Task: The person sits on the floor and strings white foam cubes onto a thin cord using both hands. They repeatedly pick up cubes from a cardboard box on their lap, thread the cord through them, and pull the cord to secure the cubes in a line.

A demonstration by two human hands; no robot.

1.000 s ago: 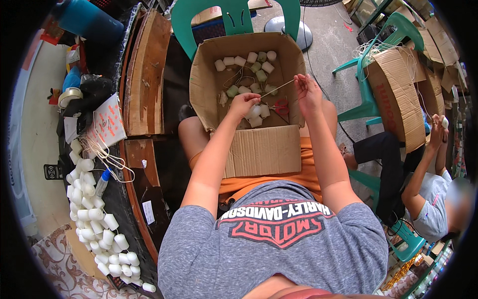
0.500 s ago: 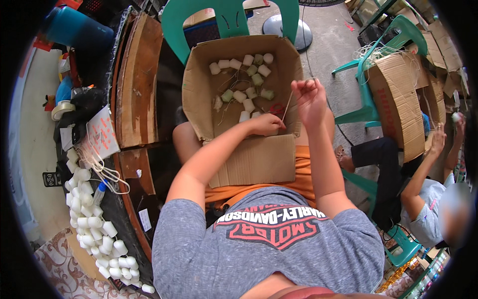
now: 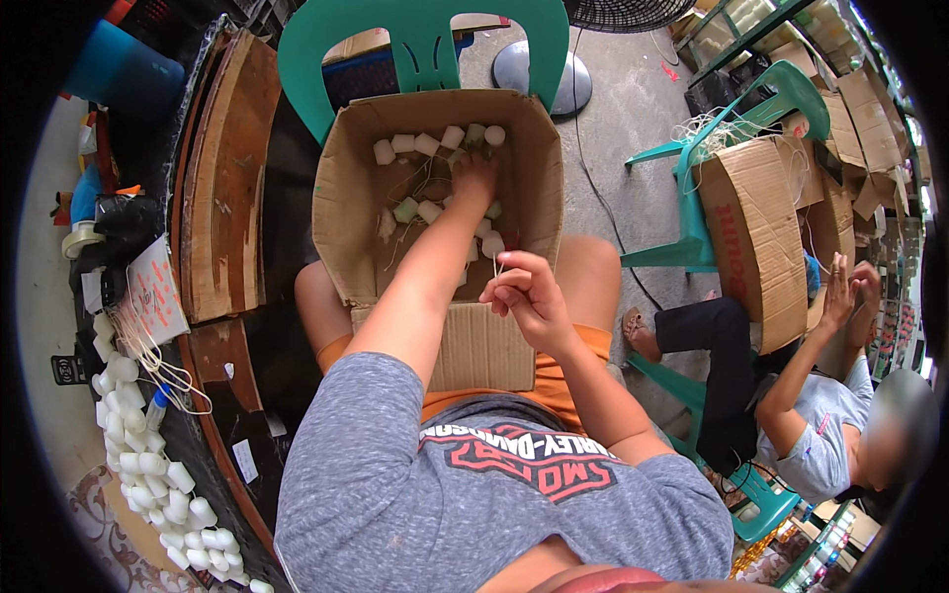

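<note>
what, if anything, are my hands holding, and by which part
The right hand seems to pinch a pale cord; where along it is unclear. The left hand is among white pieces in the cardboard box; any hold is hidden.

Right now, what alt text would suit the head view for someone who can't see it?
Left hand reaching among white and pale green cylinders in an open cardboard box; right hand, nearer the body, pinching a thin string. White pieces are heaped at left, and another person sits at right.
</note>
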